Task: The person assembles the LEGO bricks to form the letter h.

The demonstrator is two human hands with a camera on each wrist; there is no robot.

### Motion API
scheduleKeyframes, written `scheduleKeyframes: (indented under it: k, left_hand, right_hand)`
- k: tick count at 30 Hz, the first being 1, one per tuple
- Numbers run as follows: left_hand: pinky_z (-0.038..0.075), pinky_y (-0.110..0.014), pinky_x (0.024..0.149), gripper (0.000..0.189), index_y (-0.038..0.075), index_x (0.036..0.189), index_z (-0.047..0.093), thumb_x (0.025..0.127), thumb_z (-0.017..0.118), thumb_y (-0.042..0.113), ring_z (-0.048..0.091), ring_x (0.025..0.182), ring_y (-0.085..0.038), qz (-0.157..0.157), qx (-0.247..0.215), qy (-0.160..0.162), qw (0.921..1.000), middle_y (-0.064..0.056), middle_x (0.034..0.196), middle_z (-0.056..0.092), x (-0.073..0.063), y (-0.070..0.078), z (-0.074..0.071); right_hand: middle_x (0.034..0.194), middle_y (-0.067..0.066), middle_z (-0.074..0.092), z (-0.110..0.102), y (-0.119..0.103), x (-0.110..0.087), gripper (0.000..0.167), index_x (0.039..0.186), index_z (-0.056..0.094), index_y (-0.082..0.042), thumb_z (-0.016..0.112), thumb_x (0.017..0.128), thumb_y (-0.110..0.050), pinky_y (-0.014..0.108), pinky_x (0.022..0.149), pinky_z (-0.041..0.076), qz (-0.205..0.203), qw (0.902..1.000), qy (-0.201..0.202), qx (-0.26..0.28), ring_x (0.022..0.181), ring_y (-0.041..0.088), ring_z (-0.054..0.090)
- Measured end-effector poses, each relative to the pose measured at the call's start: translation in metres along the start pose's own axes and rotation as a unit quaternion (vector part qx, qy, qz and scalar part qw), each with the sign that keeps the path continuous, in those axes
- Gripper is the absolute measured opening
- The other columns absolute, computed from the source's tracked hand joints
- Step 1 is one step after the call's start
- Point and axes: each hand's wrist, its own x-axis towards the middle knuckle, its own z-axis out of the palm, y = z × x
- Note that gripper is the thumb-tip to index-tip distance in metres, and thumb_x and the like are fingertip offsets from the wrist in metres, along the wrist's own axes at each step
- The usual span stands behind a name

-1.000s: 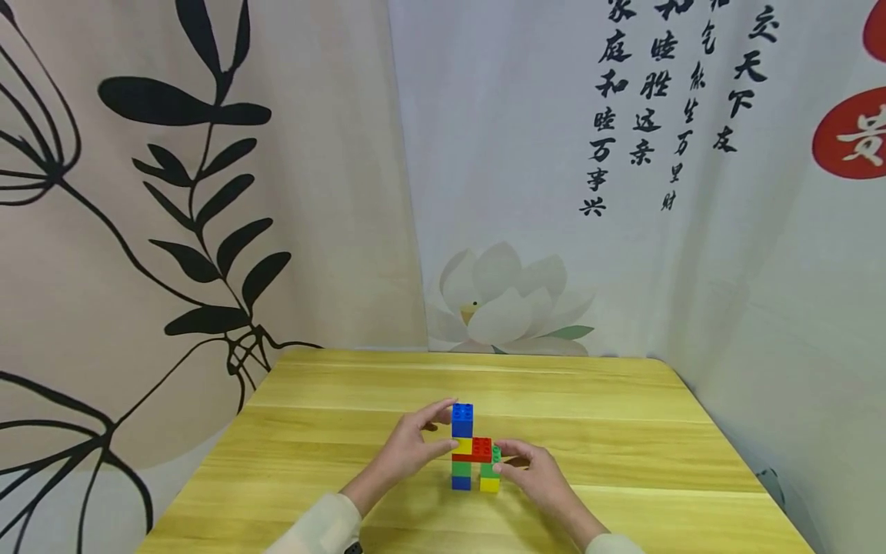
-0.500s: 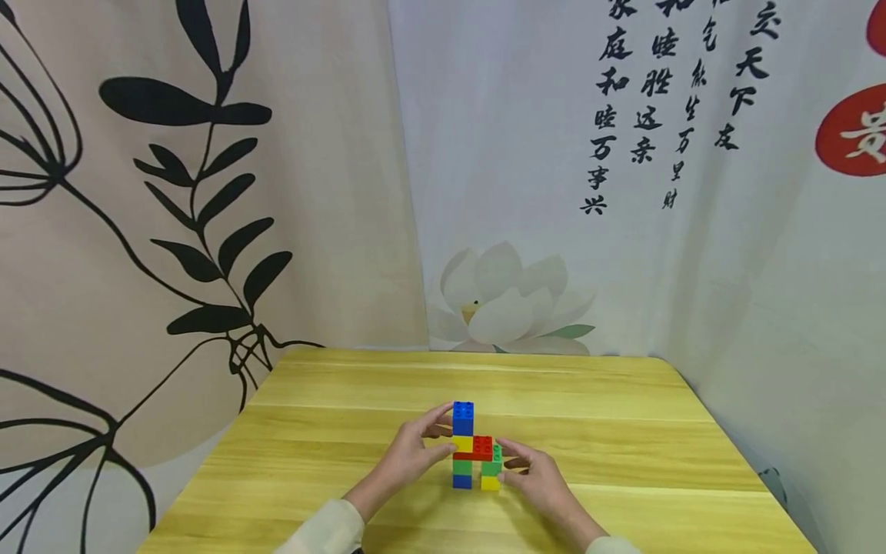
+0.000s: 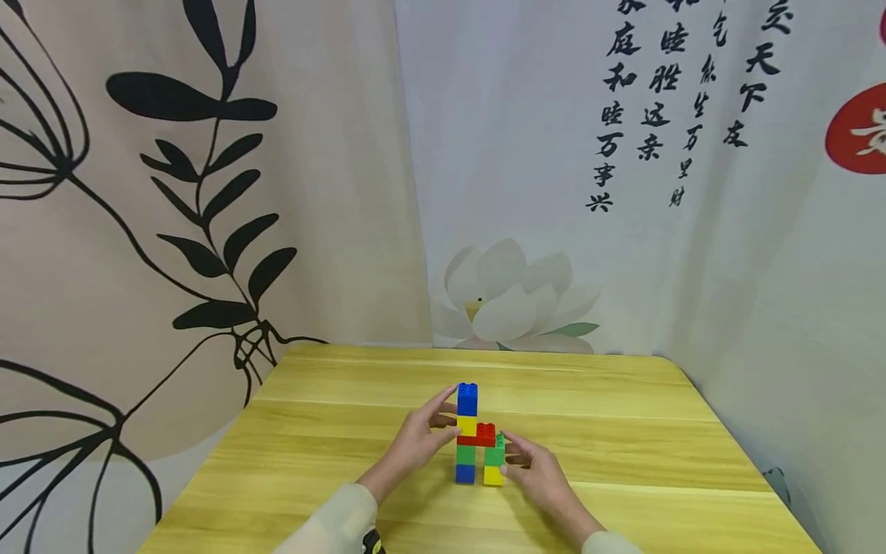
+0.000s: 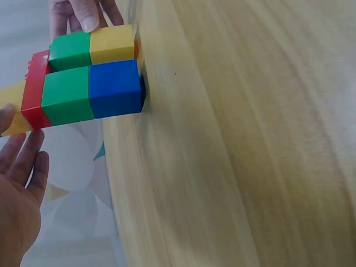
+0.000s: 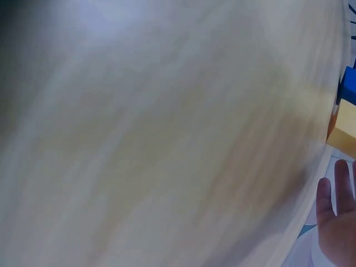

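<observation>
Both hands hold one structure of toy building bricks. In its left column, a blue brick [image 3: 467,401] tops a yellow brick [image 3: 467,426], with a red brick [image 3: 486,435] bridging to the right. Beneath are a green brick [image 3: 466,455] and a bottom blue brick [image 3: 465,474]; the right leg has another green brick [image 3: 494,455] over a yellow one [image 3: 494,476]. My left hand [image 3: 418,440] grips the upper column, thumb at the yellow brick. My right hand [image 3: 538,471] pinches the right leg. The right wrist view catches only a yellow corner [image 5: 345,125] and fingers.
A wood-grain table [image 3: 346,377] lies under the hands. Behind it hangs a light curtain [image 3: 346,192] printed with plants, a lotus and black characters. A dark patterned item [image 3: 373,542] shows at the left cuff.
The structure's top now stands higher in the head view and fewer stud tops show. Both hands keep their hold, the left rising slightly with it. The head view has shifted a little.
</observation>
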Motion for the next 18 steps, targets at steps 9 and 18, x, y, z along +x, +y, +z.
scheduleKeyframes:
  k: [9, 18]
  left_hand:
    - [0.053, -0.035, 0.091, 0.076, 0.035, 0.155, 0.032, 0.094, 0.069, 0.011, 0.063, 0.107, -0.019, -0.014, 0.022, 0.001, 0.9997, -0.005, 0.128, 0.06, 0.014, -0.003, 0.0]
    - [0.046, -0.044, 0.1, 0.076, 0.029, 0.156, 0.031, 0.094, 0.07, 0.01, 0.059, 0.114, -0.025, -0.028, 0.034, -0.01, 0.999, -0.003, 0.127, 0.061, 0.022, -0.007, -0.002]
  right_hand:
    - [0.124, 0.019, 0.063, 0.003, -0.001, 0.002, 0.066, 0.149, 0.045, -0.009, 0.071, 0.089, -0.002, 0.04, 0.088, 0.055, 0.003, 0.9997, 0.013, 0.02, 0.108, 0.034, 0.063]
    - [0.123, 0.019, 0.063, 0.003, -0.002, 0.004, 0.066, 0.148, 0.046, -0.008, 0.072, 0.088, 0.0, 0.041, 0.088, 0.054, 0.003, 0.9997, 0.007, 0.025, 0.108, 0.034, 0.063]
